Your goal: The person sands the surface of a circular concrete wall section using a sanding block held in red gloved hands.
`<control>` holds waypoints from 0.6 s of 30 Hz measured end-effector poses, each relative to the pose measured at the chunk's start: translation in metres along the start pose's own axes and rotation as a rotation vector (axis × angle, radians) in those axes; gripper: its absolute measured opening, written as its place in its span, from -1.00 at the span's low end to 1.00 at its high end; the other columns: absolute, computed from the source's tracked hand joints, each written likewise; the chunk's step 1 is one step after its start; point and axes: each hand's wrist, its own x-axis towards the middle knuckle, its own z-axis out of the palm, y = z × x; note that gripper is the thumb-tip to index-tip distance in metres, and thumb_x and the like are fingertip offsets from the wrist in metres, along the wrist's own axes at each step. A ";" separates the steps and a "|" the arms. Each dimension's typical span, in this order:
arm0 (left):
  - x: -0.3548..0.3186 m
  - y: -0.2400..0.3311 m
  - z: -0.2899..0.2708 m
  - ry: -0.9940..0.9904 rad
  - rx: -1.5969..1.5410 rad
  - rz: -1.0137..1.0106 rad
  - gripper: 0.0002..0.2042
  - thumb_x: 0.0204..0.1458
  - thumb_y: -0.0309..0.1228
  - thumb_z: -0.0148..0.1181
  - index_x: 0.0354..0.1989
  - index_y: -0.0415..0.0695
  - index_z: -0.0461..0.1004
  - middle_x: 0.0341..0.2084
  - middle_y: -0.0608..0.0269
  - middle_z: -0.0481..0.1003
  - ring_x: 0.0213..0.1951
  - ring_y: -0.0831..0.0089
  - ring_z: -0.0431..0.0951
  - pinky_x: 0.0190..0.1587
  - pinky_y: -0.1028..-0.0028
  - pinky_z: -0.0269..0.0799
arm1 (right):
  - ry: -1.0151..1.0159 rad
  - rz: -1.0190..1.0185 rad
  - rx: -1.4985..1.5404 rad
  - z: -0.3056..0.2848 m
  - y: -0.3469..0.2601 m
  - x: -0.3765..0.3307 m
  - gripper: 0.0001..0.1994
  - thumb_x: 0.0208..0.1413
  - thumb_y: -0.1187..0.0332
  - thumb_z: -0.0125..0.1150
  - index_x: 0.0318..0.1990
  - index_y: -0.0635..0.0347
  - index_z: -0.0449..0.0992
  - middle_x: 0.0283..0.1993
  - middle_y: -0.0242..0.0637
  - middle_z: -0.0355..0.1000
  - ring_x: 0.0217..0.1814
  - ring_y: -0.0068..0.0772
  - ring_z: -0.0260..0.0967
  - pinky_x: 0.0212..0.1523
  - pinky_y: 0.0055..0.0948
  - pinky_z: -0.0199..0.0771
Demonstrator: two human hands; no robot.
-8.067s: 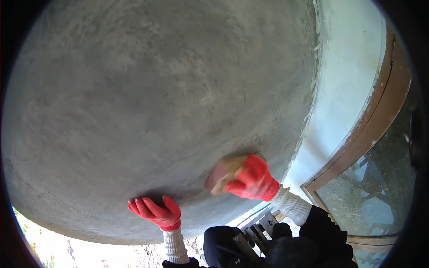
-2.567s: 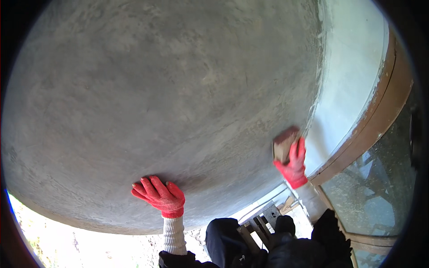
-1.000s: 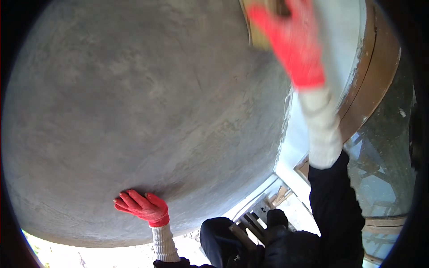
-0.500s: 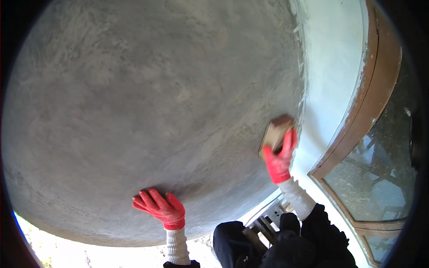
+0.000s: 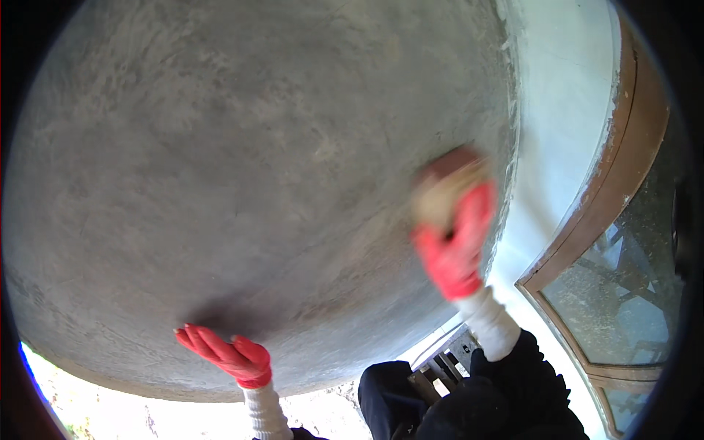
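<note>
My right hand (image 5: 456,238), in a red coated glove, grips a tan sanding block (image 5: 440,196) with a reddish-brown far face. Motion blurs both of them. The block lies against the grey plastered surface (image 5: 279,183), near its right border. Lower left, my left hand (image 5: 227,356) wears a matching red glove; its fingers stretch out to the left with nothing in them. A dark shadow falls on the plaster just beyond that hand, and whether its fingertips touch the surface I cannot tell.
A pale painted strip (image 5: 561,103) borders the plaster on the right, followed by a brown-framed glass window (image 5: 609,293). Below, a slatted wooden thing (image 5: 436,378) and a grey socket plate (image 5: 463,348) show beside my dark clothing. Bright daylight fills the lower left.
My right hand has moved the sanding block up and slightly left across the plaster. My left hand has shifted left and down, its shadow now more spread out.
</note>
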 end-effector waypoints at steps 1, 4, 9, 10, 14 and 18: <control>0.001 -0.008 0.002 0.032 0.017 -0.016 -0.48 0.26 -0.32 -0.24 0.34 -0.32 0.04 0.33 -0.16 0.04 0.36 -0.27 -0.06 0.32 -0.13 -0.09 | 0.020 0.000 -0.211 -0.014 0.029 0.023 -0.32 -0.07 0.31 0.38 0.24 0.10 0.21 0.33 0.09 -0.03 0.30 0.17 0.02 0.25 0.02 0.14; 0.002 -0.001 0.013 0.028 0.090 0.114 -0.48 0.26 -0.30 -0.23 0.33 -0.33 0.06 0.31 -0.17 0.07 0.34 -0.28 -0.02 0.30 -0.12 -0.04 | 0.119 0.065 -0.308 -0.017 0.034 0.027 -0.22 -0.11 0.30 0.40 0.29 0.16 0.15 0.35 0.14 -0.09 0.31 0.21 0.00 0.25 0.00 0.14; 0.006 0.003 0.006 0.034 0.070 0.024 -0.48 0.23 -0.32 -0.19 0.32 -0.33 0.08 0.30 -0.17 0.10 0.33 -0.28 0.01 0.28 -0.16 -0.03 | -0.433 -0.757 -0.346 0.017 -0.023 -0.129 -0.32 -0.03 0.02 0.29 0.29 -0.20 0.25 0.24 -0.11 0.18 0.13 0.06 0.31 0.15 0.14 0.27; 0.007 0.001 0.004 0.019 0.063 0.061 -0.48 0.23 -0.32 -0.18 0.32 -0.33 0.08 0.30 -0.17 0.10 0.32 -0.28 0.01 0.28 -0.16 -0.03 | -0.310 -1.159 -0.559 0.015 -0.053 -0.101 -0.37 -0.02 -0.04 0.26 0.26 -0.26 0.30 0.24 -0.14 0.22 0.09 0.06 0.36 0.14 0.18 0.29; 0.027 -0.009 -0.004 0.050 0.080 0.173 -0.49 0.21 -0.34 -0.12 0.31 -0.32 0.11 0.30 -0.16 0.10 0.32 -0.27 0.01 0.27 -0.18 -0.02 | -0.317 -0.342 -0.323 0.003 -0.035 -0.075 -0.29 -0.04 0.01 0.30 0.31 -0.18 0.22 0.38 -0.04 0.07 0.35 0.12 0.09 0.24 0.16 0.13; 0.044 -0.012 0.001 0.010 0.111 0.131 -0.50 0.18 -0.36 -0.10 0.28 -0.32 0.14 0.27 -0.17 0.14 0.31 -0.26 0.05 0.27 -0.20 -0.01 | 0.145 0.222 -0.091 -0.008 0.017 0.017 -0.24 -0.05 0.15 0.35 0.34 0.05 0.17 0.42 0.18 -0.13 0.44 0.19 -0.15 0.31 -0.01 0.06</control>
